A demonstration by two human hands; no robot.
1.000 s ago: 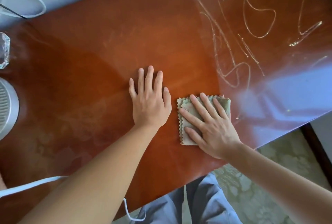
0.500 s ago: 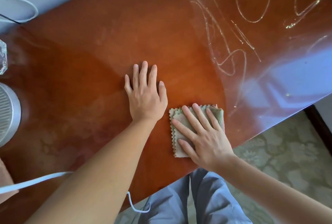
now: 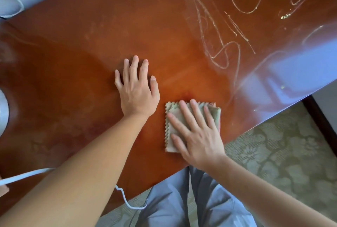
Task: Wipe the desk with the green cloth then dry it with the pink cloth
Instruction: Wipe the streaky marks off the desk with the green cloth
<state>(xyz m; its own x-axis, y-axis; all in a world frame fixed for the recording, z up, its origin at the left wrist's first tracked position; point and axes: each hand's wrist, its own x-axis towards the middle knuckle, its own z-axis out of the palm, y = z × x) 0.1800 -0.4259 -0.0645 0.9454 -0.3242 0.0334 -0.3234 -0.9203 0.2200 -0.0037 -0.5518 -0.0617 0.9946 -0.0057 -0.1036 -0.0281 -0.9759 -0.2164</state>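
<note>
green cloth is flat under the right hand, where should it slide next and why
Probably up and to the right, toward the squiggly streaks. The right hand presses the folded green cloth flat near the desk's front edge, and those streaks lie unwiped just beyond it. The left hand rests flat on bare wood beside the cloth, bracing.

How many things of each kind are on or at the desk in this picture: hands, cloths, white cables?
Hands: 2, the left hand flat on the desk, the right hand pressing the cloth
Cloths: 1, the green cloth
White cables: 2, one at the near edge, one at the far left corner
Total: 5
</note>
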